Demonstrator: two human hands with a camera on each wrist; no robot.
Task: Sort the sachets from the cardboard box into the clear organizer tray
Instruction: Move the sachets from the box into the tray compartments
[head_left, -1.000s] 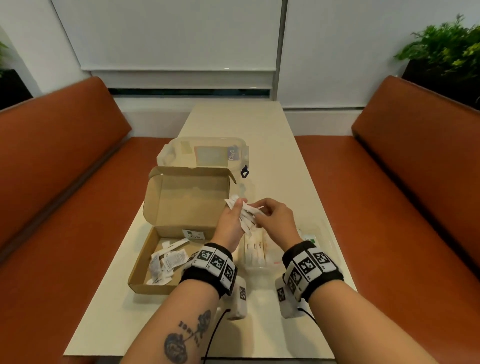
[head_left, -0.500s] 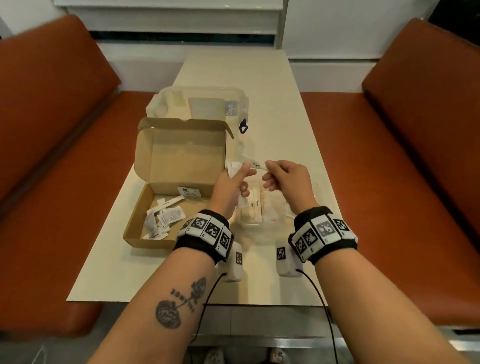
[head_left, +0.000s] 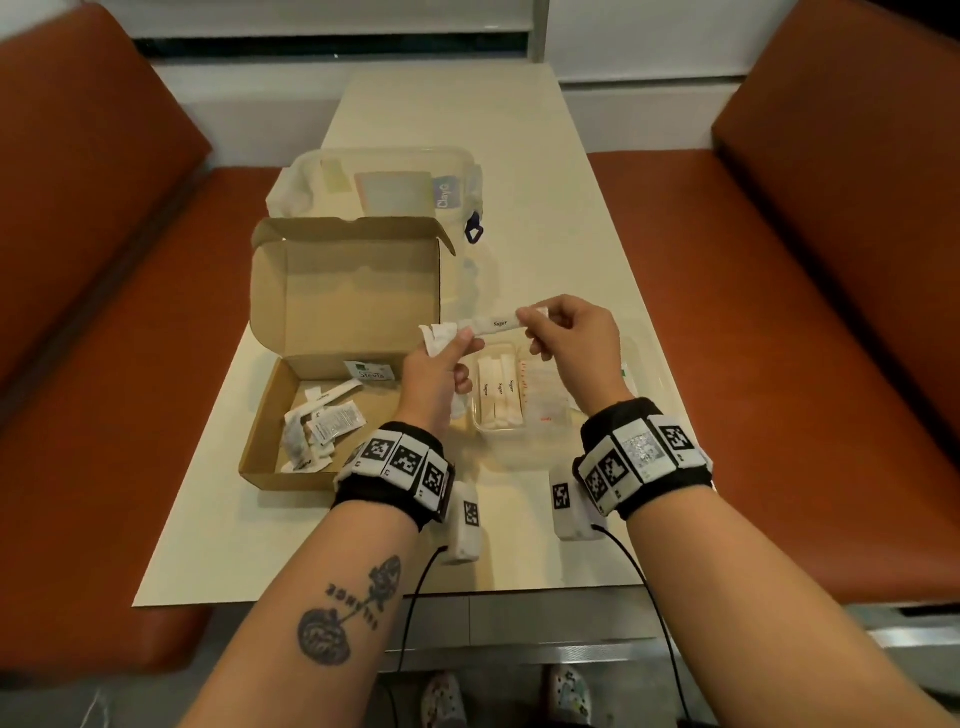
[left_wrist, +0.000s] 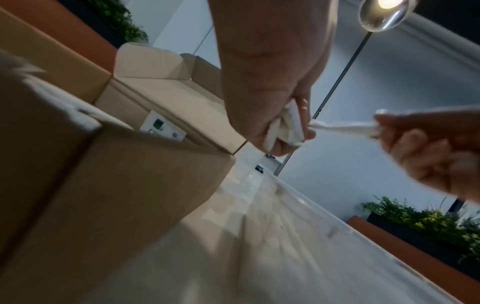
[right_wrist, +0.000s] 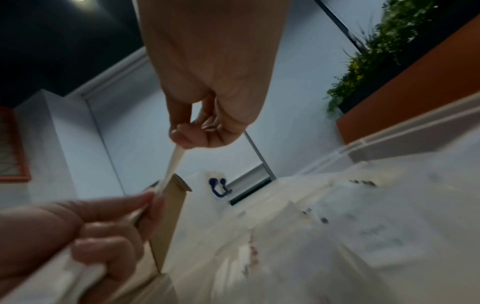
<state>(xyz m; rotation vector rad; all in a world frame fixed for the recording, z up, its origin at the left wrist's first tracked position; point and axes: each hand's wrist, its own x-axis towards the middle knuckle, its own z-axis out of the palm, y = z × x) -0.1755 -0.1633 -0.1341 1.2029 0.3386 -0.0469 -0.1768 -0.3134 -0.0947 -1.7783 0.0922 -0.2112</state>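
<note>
The open cardboard box (head_left: 291, 457) lies left of centre with several white sachets (head_left: 322, 423) on its floor. To its right stands the clear organizer tray (head_left: 550, 441), with sugar sticks (head_left: 498, 395) lined up in its left compartment. Above the gap between them, my left hand (head_left: 462, 338) grips a crumpled bunch of white sachets (head_left: 436, 338). My right hand (head_left: 530, 317) pinches the right end of one sugar stick (head_left: 493, 323). The stick's left end lies at the left thumb. In the wrist views the stick (left_wrist: 342, 126) (right_wrist: 174, 164) bridges both hands.
A clear lidded container (head_left: 384, 182) with a blue clip (head_left: 474, 234) stands behind the box's raised lid (head_left: 348, 296). Orange benches (head_left: 104, 312) (head_left: 831, 312) flank the narrow cream table (head_left: 545, 197). Its near edge (head_left: 363, 592) is just below my wrists.
My right hand has drawn one sugar stick out of the bunch to the right, and the hands have spread slightly apart. The head view has tilted down.
</note>
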